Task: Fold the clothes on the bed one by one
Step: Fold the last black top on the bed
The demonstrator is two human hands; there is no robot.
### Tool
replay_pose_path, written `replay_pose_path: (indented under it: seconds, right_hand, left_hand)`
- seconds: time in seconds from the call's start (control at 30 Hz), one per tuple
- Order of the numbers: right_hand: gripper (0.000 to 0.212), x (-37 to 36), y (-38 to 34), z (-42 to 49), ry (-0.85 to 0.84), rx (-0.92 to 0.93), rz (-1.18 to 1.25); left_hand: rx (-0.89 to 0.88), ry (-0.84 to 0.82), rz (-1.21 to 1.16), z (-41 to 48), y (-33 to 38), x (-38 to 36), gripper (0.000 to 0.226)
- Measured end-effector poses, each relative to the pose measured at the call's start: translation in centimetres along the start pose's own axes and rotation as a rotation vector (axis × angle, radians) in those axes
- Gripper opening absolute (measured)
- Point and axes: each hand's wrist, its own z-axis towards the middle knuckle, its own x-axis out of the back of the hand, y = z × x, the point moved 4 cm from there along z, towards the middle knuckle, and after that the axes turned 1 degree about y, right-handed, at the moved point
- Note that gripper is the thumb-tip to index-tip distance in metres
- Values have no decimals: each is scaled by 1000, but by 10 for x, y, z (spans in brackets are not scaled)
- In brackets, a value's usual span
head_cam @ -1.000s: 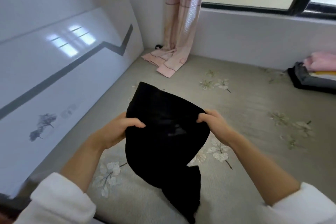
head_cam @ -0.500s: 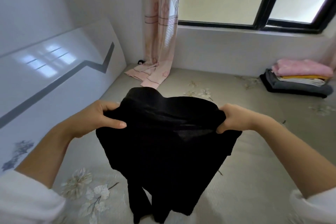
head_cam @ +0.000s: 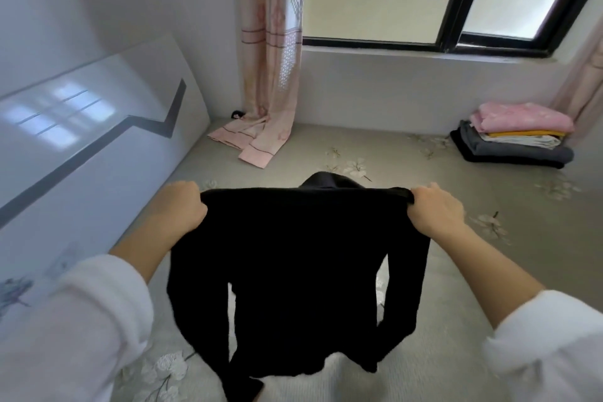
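Both hands have a firm hold on the top (head_cam: pixel 293 271): left hand (head_cam: pixel 182 206) is clenched round one shoulder at 9 o'clock, and right hand (head_cam: pixel 437 209) is gripping the other shoulder at 3. A second ago it was a bunched-up lump between hands held close together. Now they've spread wide and it hangs open and flat in the air over the bed (head_cam: pixel 456 271). I'd say the shake-out is done and it's ready to lay down and fold. It's plain black with long sleeves dangling at 5 and 7, and a neck or hood flopped behind at 12. The hem is near the sheet, but I can't tell if it's touching. Folded stack (head_cam: pixel 515 137) sits at 2.
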Motion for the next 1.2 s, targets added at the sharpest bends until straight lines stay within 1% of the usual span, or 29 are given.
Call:
replay_pose_path:
  seconds: [0.07, 0.1, 0.13, 0.17, 0.2, 0.23, 0.27, 0.3, 0.33, 0.37, 0.4, 0.47, 0.5, 0.53, 0.57, 0.6, 0.63, 0.73, 0.8, 0.9, 0.97, 1.0, 1.03, 1.13, 1.2]
  right_hand:
    - [29, 0, 3, 6, -35, -172, 170]
    - [33, -2, 5, 12, -90, -286, 347]
    - [37, -5, 5, 18, -182, -416, 628]
    - [39, -7, 0, 24, -283, -530, 929]
    - [38, -6, -4, 32, -330, -587, 1150]
    - [36, -3, -7, 42, -307, -596, 1278]
    - [33, 2, -9, 51, -235, -581, 1345]
    - [31, 8, -9, 60, -127, -539, 1363]
    - [28, 15, -7, 65, -5, -465, 1336]
    - [27, 22, -6, 67, 105, -378, 1280]
    - [28, 27, -4, 65, 184, -304, 1218]
    - [35, 25, 3, 55, 285, -194, 1061]
    - [40, 19, 6, 49, 311, -144, 986]
    - [43, 10, 11, 42, 320, -104, 919]
    - [45, -1, 15, 35, 317, -82, 851]
    - [46, -15, 20, 27, 304, -75, 784]
    - [47, -30, 25, 21, 287, -72, 719]
    - [50, -82, 32, -5, 194, -39, 555]
    - [51, -123, 34, -26, 73, -14, 431]
    - [52, -192, 39, -64, -161, -10, 304]
    - [55, -238, 45, -93, -335, -32, 228]
    - [57, -262, 48, -110, -413, -42, 184]
    - [58, -284, 51, -126, -489, -47, 142]
    - [59, -349, 66, -181, -751, -75, 82]
    - [60, -378, 75, -211, -939, -93, 64]
  left_hand:
    - [48, 68, 12, 12, 6, -1, 18]
    - [77, 59, 17, 18, 8, -1, 21]
    - [106, 24, -18, 24, 12, 0, 24]
    - [135, -22, -141, 31, 17, 1, 25]
    - [184, -80, -377, 38, 22, 1, 24]
    - [258, -160, -703, 42, 30, 0, 24]
    - [310, -223, -1047, 47, 39, 0, 25]
    - [308, -219, -1307, 51, 49, 3, 29]
    - [286, -164, -1471, 57, 56, 6, 33]
    - [261, -79, -1582, 61, 61, 10, 35]
    - [248, 18, -1620, 63, 65, 13, 35]
    - [218, 188, -1496, 61, 63, 11, 29]
    - [154, 266, -1414, 55, 59, 7, 25]
    - [50, 325, -1342, 48, 55, -2, 24]
    - [-49, 353, -1277, 39, 50, -15, 27]
    - [-113, 352, -1219, 31, 42, -33, 31]
    - [-140, 336, -1153, 22, 36, -52, 35]
    - [-119, 255, -995, 4, 18, -116, 47]
    - [-78, 143, -931, -8, 5, -168, 50]
    - [7, -109, -755, -39, -19, -247, 63]
    - [31, -284, -618, -68, -31, -297, 72]
    - [35, -369, -554, -84, -38, -324, 74]
    - [37, -464, -512, -100, -42, -347, 72]
    - [30, -788, -563, -149, -42, -395, 58]
    - [40, -957, -458, -171, -40, -419, 57]
